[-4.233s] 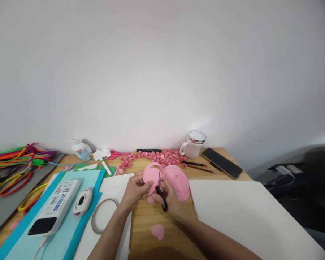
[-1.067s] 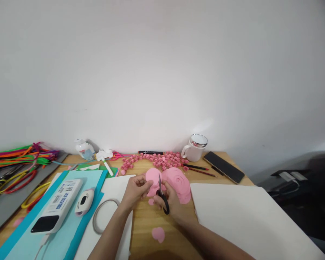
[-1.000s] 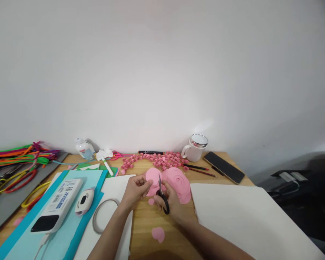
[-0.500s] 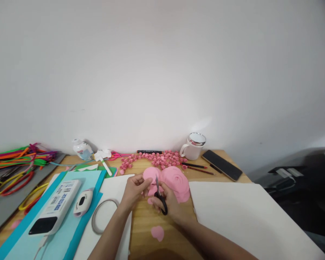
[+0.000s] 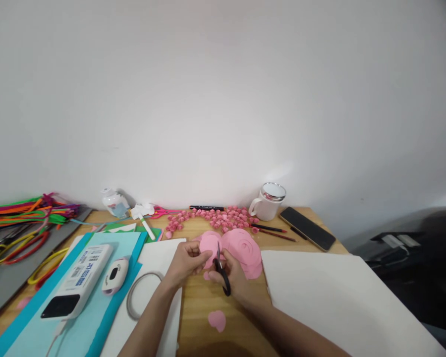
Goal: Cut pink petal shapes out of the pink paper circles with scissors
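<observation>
My left hand (image 5: 189, 261) pinches the edge of a round pink paper piece (image 5: 209, 244) between thumb and fingers. Black-handled scissors (image 5: 222, 275) are gripped in my right hand (image 5: 233, 277), their blades pointing away from me along the right edge of that paper. Just beyond my right hand lies a pile of pink paper circles (image 5: 245, 248), the top one marked with a spiral line. A small pink scrap (image 5: 217, 320) rests on the wood nearer to me. Whether the blades are cutting into the paper is too small to tell.
Many small rolled pink paper roses (image 5: 226, 218) lie at the back, by a white mug (image 5: 268, 202), pencils (image 5: 269, 228) and a phone (image 5: 306, 229). White sheets (image 5: 319, 292) lie right. At left are a power bank (image 5: 78, 280), a tape ring (image 5: 134, 292) and colourful pipe cleaners (image 5: 26, 215).
The round paper in my left hand has turned and shifted slightly right and nearer. The scissors have moved a little with it, their blades now more upright in view.
</observation>
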Tool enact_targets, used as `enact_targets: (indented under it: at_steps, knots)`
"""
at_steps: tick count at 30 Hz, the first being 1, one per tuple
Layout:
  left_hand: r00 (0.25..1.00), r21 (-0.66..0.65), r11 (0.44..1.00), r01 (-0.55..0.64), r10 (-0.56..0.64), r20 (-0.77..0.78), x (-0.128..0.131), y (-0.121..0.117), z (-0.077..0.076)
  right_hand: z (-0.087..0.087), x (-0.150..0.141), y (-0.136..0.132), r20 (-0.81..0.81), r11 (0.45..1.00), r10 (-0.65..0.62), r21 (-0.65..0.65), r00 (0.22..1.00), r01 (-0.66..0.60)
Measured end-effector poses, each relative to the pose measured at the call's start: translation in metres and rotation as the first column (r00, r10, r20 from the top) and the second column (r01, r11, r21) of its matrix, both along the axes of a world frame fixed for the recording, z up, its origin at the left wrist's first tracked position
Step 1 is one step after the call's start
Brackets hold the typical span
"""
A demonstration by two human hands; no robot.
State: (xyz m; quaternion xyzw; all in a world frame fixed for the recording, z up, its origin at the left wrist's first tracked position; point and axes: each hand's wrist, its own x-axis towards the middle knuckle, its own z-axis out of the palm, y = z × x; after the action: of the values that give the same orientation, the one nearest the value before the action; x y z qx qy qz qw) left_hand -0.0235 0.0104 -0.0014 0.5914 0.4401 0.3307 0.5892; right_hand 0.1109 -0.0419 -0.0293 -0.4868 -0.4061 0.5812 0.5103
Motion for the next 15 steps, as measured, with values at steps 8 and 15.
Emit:
enact_targets:
  at_steps: [8,15]
  knots:
    - [0.999,-0.003,0.999,-0.033,0.033,0.008,0.001,-0.001,0.002,-0.02,0.0,0.0,-0.02,0.999,0.045,0.025,0.999,-0.045]
    - [0.998,0.04,0.998,-0.049,0.048,0.038,-0.001,0.001,0.001,-0.026,0.002,0.0,-0.013,0.996,0.082,0.037,0.997,-0.082]
